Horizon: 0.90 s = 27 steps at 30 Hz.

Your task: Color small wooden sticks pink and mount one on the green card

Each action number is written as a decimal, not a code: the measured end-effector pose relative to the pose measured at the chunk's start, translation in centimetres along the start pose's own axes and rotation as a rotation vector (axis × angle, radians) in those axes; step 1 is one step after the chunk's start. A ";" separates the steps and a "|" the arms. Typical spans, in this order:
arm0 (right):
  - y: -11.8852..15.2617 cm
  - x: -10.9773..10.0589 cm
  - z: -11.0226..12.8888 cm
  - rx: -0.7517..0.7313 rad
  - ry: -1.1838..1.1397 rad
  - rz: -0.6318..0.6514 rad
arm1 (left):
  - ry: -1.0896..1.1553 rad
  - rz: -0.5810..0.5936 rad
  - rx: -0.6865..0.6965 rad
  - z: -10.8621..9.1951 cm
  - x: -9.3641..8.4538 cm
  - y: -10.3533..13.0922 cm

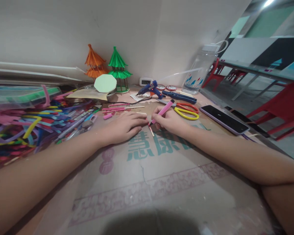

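My right hand (170, 120) is closed around a pink marker (165, 108), its tip pointing down at a thin wooden stick (152, 131). Part of this stick is pink and its near end is pale wood. My left hand (123, 125) lies flat on the cardboard (127, 182), fingers stretched out, fingertips at the stick's far end. Beyond the left hand lie a pink marker cap (107, 116), several pink-coloured sticks (114, 110) and a plain stick (135, 107). Scissors (186, 112) with red and yellow handles rest just past my right hand.
At the back stand an orange pagoda model (95, 62), a green one (119, 70), a blue glue gun (150, 88), a small clock (145, 81), a utility knife (178, 97) and a water bottle (198, 70). A phone (224, 119) lies right; piled pipe cleaners (17, 130) fill the left.
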State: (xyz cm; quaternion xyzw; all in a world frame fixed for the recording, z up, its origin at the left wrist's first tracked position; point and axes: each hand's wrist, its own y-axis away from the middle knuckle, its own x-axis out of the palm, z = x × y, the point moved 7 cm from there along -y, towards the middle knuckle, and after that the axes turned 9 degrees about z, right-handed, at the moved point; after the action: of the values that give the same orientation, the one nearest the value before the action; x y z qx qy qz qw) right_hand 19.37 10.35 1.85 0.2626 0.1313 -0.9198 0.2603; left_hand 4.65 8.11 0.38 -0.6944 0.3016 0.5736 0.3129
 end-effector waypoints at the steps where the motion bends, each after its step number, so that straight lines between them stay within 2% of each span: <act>1: 0.0 0.0 -0.1 0.003 -0.006 -0.006 | -0.004 0.003 0.000 0.1 0.1 0.0; 6: -0.1 -0.1 -0.3 0.013 -0.046 -0.024 | -0.018 0.006 0.003 0.1 0.2 0.0; 16: 0.1 0.3 -0.1 0.018 -0.079 0.053 | -0.009 -0.002 0.006 0.0 0.1 0.0; 27: -0.2 -0.4 -0.5 0.007 -0.017 -0.036 | -0.023 0.020 -0.003 0.0 0.1 0.0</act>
State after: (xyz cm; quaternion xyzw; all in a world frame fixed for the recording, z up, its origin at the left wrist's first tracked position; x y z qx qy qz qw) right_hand 19.70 10.90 1.68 0.2531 0.1308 -0.9270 0.2438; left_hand 4.62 8.08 0.27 -0.6853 0.3041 0.5849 0.3095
